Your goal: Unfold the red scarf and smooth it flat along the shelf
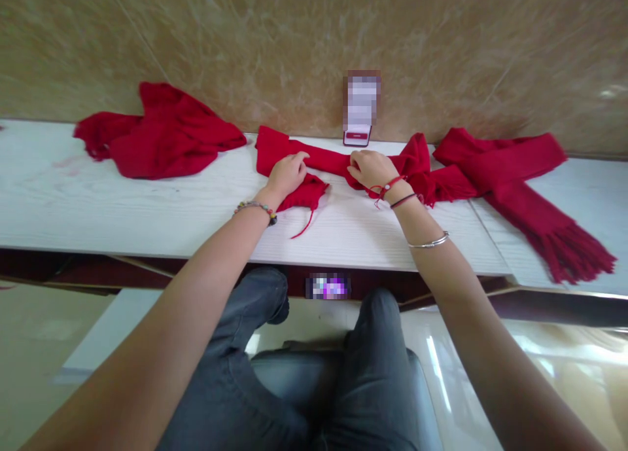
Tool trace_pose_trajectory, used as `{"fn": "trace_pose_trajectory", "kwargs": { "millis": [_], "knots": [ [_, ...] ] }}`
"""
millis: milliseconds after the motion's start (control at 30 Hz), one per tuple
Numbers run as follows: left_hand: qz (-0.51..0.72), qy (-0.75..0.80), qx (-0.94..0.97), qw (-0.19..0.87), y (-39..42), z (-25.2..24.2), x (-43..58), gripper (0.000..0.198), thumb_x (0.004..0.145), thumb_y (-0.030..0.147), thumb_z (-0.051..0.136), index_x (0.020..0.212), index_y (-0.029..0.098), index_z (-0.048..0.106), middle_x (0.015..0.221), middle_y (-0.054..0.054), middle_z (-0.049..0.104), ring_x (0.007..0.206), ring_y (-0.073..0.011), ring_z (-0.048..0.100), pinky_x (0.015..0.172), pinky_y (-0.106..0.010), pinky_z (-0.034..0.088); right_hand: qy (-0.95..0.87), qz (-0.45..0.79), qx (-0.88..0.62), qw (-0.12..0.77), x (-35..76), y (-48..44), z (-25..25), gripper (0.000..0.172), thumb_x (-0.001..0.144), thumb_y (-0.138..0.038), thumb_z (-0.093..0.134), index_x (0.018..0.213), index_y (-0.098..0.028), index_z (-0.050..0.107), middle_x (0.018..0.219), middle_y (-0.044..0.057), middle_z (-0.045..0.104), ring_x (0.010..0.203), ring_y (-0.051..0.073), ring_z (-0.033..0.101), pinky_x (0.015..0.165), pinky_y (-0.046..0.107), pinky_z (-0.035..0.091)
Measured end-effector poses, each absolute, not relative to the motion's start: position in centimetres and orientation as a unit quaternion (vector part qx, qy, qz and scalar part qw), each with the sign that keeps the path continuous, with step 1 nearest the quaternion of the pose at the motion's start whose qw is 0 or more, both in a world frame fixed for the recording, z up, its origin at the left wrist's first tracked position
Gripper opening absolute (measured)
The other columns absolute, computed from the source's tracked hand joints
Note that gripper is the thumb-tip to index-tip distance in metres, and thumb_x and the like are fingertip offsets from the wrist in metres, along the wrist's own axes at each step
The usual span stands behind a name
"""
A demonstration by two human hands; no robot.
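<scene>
A long red fringed scarf (495, 169) lies across a white wooden table (147, 209), running from the middle to the right, where its tassels hang near the table edge. My left hand (287, 173) rests flat on the scarf's folded left end, fingers stretched out over the cloth. Close to the right of it, my right hand (373, 169) has its fingers curled and pinching a fold of the same scarf. A loose red thread trails from the left end toward me.
A second red scarf (161, 137) lies bunched at the back left of the table. A small red stand (357, 135) with a blurred card leans against the beige marble wall. My knees in grey trousers are below the table edge.
</scene>
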State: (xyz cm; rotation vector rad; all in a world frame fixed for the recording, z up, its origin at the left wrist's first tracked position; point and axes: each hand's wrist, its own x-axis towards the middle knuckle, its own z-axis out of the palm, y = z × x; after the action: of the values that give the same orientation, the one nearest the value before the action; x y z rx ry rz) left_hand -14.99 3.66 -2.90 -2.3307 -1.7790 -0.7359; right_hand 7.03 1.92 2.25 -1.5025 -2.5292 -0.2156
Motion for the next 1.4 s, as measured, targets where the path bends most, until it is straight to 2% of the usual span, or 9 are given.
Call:
{"fn": "trace_pose_trajectory", "kwargs": {
  "millis": [200, 400, 767, 967, 1200, 1400],
  "knots": [
    [-0.241, -0.56, -0.791, 0.042, 4.0, -3.0, -15.0, 0.036, 0.087, 0.011, 0.038, 0.115, 0.009, 0.06, 0.109, -0.014, 0.066, 0.104, -0.0223, 0.06, 0.092, -0.034, 0.044, -0.849, -0.089, -0.507, 0.117, 7.5, 2.8, 0.8, 0.033, 0.09, -0.029, 0.038, 0.098, -0.011, 0.065, 0.099, 0.015, 0.067, 0.09, 0.025, 0.06, 0.075, 0.033, 0.041],
    [-0.233, -0.561, -0.794, 0.038, 4.2, -3.2, -14.8, 0.034, 0.086, 0.012, 0.039, 0.112, 0.012, 0.061, 0.109, -0.013, 0.065, 0.104, -0.0229, 0.058, 0.091, -0.035, 0.045, -0.898, -0.059, -0.397, 0.18, 7.9, 3.7, -1.2, 0.027, 0.086, -0.024, 0.047, 0.097, -0.013, 0.068, 0.099, 0.012, 0.068, 0.092, 0.023, 0.06, 0.083, 0.034, 0.043],
    [-0.233, -0.567, -0.789, 0.037, 4.1, -3.0, -14.5, 0.036, 0.086, 0.013, 0.037, 0.112, 0.012, 0.062, 0.109, -0.014, 0.063, 0.104, -0.0238, 0.058, 0.089, -0.035, 0.044, -0.896, -0.049, -0.384, 0.219, 9.2, 3.1, -1.6, 0.024, 0.085, -0.025, 0.047, 0.09, -0.015, 0.069, 0.093, 0.01, 0.068, 0.085, 0.022, 0.06, 0.078, 0.033, 0.046],
    [-0.231, -0.577, -0.783, 0.03, 3.6, -2.9, -14.1, 0.036, 0.087, 0.012, 0.036, 0.112, 0.011, 0.062, 0.109, -0.014, 0.063, 0.106, -0.0241, 0.056, 0.09, -0.036, 0.042, -0.887, -0.081, -0.397, 0.219, 8.9, 3.3, -2.0, 0.027, 0.086, -0.024, 0.042, 0.09, -0.015, 0.068, 0.093, 0.012, 0.067, 0.085, 0.023, 0.059, 0.077, 0.034, 0.044],
    [-0.212, -0.581, -0.785, 0.046, 3.1, -2.5, -14.0, 0.037, 0.087, 0.012, 0.036, 0.113, 0.01, 0.061, 0.109, -0.016, 0.063, 0.105, -0.0258, 0.058, 0.088, -0.037, 0.044, -0.848, -0.163, -0.44, 0.246, 9.1, 3.3, -2.6, 0.029, 0.087, -0.022, 0.037, 0.084, -0.016, 0.065, 0.081, 0.012, 0.064, 0.078, 0.023, 0.055, 0.073, 0.035, 0.04],
    [-0.208, -0.571, -0.791, 0.063, 2.7, -2.4, -13.9, 0.039, 0.088, 0.013, 0.036, 0.121, 0.011, 0.057, 0.112, -0.015, 0.062, 0.105, -0.0246, 0.059, 0.088, -0.035, 0.045, -0.86, -0.151, -0.416, 0.253, 9.1, 3.3, -2.6, 0.025, 0.086, -0.02, 0.04, 0.082, -0.017, 0.064, 0.08, 0.011, 0.063, 0.078, 0.022, 0.055, 0.073, 0.034, 0.039]
  ]
}}
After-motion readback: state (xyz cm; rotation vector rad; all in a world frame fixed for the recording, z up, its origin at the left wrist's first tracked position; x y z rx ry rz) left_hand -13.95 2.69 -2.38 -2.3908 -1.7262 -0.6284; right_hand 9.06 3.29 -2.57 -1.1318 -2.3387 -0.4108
